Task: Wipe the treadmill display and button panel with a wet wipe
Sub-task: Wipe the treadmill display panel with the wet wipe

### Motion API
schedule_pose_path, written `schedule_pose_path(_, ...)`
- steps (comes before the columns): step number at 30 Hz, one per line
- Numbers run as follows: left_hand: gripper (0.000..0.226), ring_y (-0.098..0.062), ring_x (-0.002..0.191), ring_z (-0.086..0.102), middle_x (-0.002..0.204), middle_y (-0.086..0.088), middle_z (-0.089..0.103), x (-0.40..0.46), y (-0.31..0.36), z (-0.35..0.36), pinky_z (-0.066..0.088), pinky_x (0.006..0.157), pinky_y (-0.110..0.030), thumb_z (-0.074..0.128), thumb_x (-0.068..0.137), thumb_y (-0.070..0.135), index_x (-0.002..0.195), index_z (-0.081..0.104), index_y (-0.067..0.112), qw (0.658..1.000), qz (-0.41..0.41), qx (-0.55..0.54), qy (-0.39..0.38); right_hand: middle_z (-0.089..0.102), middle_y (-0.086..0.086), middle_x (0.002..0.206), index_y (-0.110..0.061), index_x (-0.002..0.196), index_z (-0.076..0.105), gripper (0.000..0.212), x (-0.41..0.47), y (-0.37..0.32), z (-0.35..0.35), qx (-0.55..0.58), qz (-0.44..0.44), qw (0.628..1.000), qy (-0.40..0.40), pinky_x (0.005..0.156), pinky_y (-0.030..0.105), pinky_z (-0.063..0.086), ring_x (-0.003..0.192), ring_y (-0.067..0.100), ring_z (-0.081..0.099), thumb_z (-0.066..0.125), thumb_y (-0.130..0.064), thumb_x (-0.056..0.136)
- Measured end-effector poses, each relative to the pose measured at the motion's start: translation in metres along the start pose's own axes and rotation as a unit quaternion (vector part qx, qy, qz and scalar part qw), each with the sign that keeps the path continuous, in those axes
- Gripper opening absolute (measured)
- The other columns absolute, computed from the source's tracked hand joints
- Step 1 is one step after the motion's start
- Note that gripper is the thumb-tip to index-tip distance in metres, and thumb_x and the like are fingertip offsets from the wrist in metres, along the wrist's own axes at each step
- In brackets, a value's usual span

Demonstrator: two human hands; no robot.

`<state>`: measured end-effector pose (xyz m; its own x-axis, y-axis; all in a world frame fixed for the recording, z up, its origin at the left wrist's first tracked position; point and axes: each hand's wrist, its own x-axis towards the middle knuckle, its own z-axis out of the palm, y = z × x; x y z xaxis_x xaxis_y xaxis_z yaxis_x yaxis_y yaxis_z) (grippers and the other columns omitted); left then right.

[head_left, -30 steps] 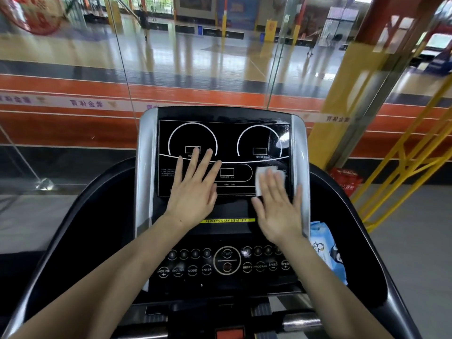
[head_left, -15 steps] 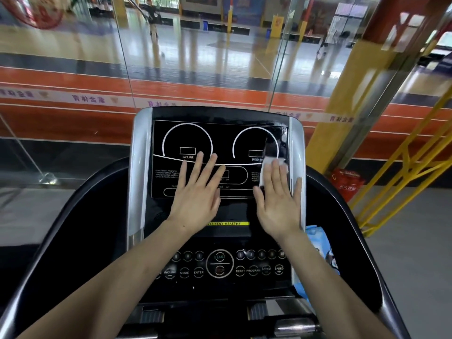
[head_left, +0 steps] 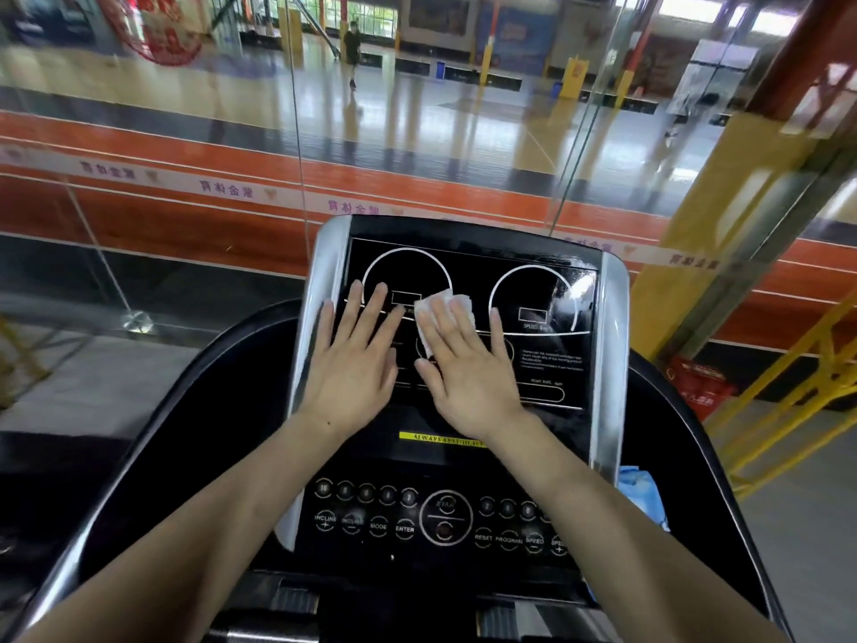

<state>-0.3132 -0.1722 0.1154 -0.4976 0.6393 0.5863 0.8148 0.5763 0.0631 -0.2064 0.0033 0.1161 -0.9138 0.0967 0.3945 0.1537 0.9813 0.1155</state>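
Wet wipe point(head_left: 445, 317) lies flat on the treadmill display point(head_left: 468, 327), near its middle, between the two dial rings, pinned under the right hand point(head_left: 468, 368). Right fingers point(head_left: 463, 324) are straight and spread, pressing the wipe to the glass rather than gripping it; a white corner shows above the fingertips and a strip shows beside the thumb. Left hand point(head_left: 354, 359) lies just beside it, fingers straight and released, palm flat on the left part of the display, holding nothing. Wet sheen shows on the upper right of the glass. Button panel point(head_left: 440, 517) sits below both wrists and looks untouched; judged not yet wiped. Risks: with only flat pressure on it, the wipe could bunch or slip out from under the fingers on a fast stroke; the bare left palm could smear glass that is being cleaned; when the wipe reaches the buttons, firm pressure could trigger START or a speed key if the machine is powered, which cannot be told here. Containers: a blue pack point(head_left: 642, 498), probably the wipes, rests at the console's right edge, mostly hidden; contents not visible.
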Motion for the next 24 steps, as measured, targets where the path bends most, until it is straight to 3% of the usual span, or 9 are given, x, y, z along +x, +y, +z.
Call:
schedule_pose_path(4,0.061,-0.028,0.162,0.002,0.174,-0.008,0.013,-0.020,-0.033,-0.006,0.012,0.128,-0.059,0.047,0.104,0.021,0.161,0.030,0.011,0.999,-0.050,-0.016,0.013,0.008,-0.002,0.178,-0.024,0.170,0.013,0.066,-0.004,-0.021,0.011,-0.063,-0.158,0.985,-0.020,0.130,0.061,0.001,0.164,0.018,0.000,0.026,-0.052,0.111)
schedule_pose_path(9,0.062,-0.027,0.162,-0.002,0.175,-0.003,0.004,-0.037,-0.072,-0.005,0.013,0.129,-0.057,0.033,0.107,0.020,0.166,0.015,0.013,0.999,-0.049,-0.012,-0.014,0.017,-0.003,0.176,-0.025,0.169,0.015,0.063,0.011,-0.030,0.010,-0.076,-0.248,0.965,-0.038,0.130,0.062,0.000,0.164,0.020,0.005,0.026,-0.051,0.112)
schedule_pose_path(15,0.068,-0.027,0.162,-0.004,0.175,0.001,-0.001,-0.039,-0.083,-0.005,0.008,0.129,-0.057,0.042,0.108,0.025,0.167,0.009,0.017,0.999,-0.031,0.006,-0.024,0.017,-0.003,0.176,-0.026,0.170,0.012,0.065,0.033,-0.020,0.003,-0.113,-0.328,0.937,-0.042,0.130,0.063,0.002,0.164,0.020,0.008,0.027,-0.052,0.112)
schedule_pose_path(24,0.064,-0.023,0.161,-0.010,0.175,0.006,-0.006,-0.037,-0.092,-0.006,0.005,0.129,-0.057,0.029,0.110,0.032,0.167,0.000,0.022,0.998,-0.030,-0.017,-0.051,0.021,0.000,0.175,-0.024,0.169,0.018,0.065,0.068,-0.030,-0.014,-0.122,-0.235,0.964,-0.010,0.130,0.062,0.001,0.163,0.023,0.013,0.021,-0.054,0.111)
